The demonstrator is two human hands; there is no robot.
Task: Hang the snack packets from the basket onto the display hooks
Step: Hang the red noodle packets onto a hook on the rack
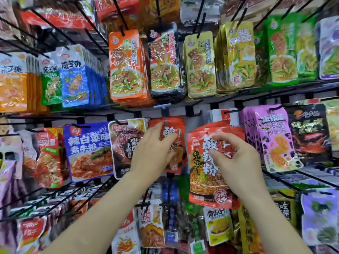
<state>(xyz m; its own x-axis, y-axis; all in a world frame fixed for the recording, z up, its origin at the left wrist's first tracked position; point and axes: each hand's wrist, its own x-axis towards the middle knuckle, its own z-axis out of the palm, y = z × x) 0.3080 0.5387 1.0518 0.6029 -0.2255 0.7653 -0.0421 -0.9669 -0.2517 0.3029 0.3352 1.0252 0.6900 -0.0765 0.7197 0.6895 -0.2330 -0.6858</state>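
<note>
Rack point(275, 88): packed full in every row, with black wire hooks jutting out toward the person. A forearm that drifts sideways would likely catch a prong or sweep packets off.
Neighbouring packets: the brown packet point(126, 143) touches the left side of the target column and the purple packets point(273, 140) hang near its right. There is little side room, so the clear way in looks to be straight from the front.
Lower row point(150, 224): sits directly under both wrists. A dropped packet would fall in among these and be awkward to fish out.
Red stack point(205, 173): the task's packets, off the hook and held up just right of the target column. Several slick foil packets are fanned together, so the back ones could slide out if the pinch loosens.
Hung red packets point(177, 143): already on the hook between the brown packet and the stack. Pulling them forward could slip them off the tip.
Right hand point(238, 162): thumb and fingers pinch the front of the red stack.
Left hand point(154, 151): fingers curl round the upper edge of the hung red packets.
Hook point(166, 123): mostly hidden by packets. A packet's hole could miss the tip, and the foil could tear.
Basket: not in view.
</note>
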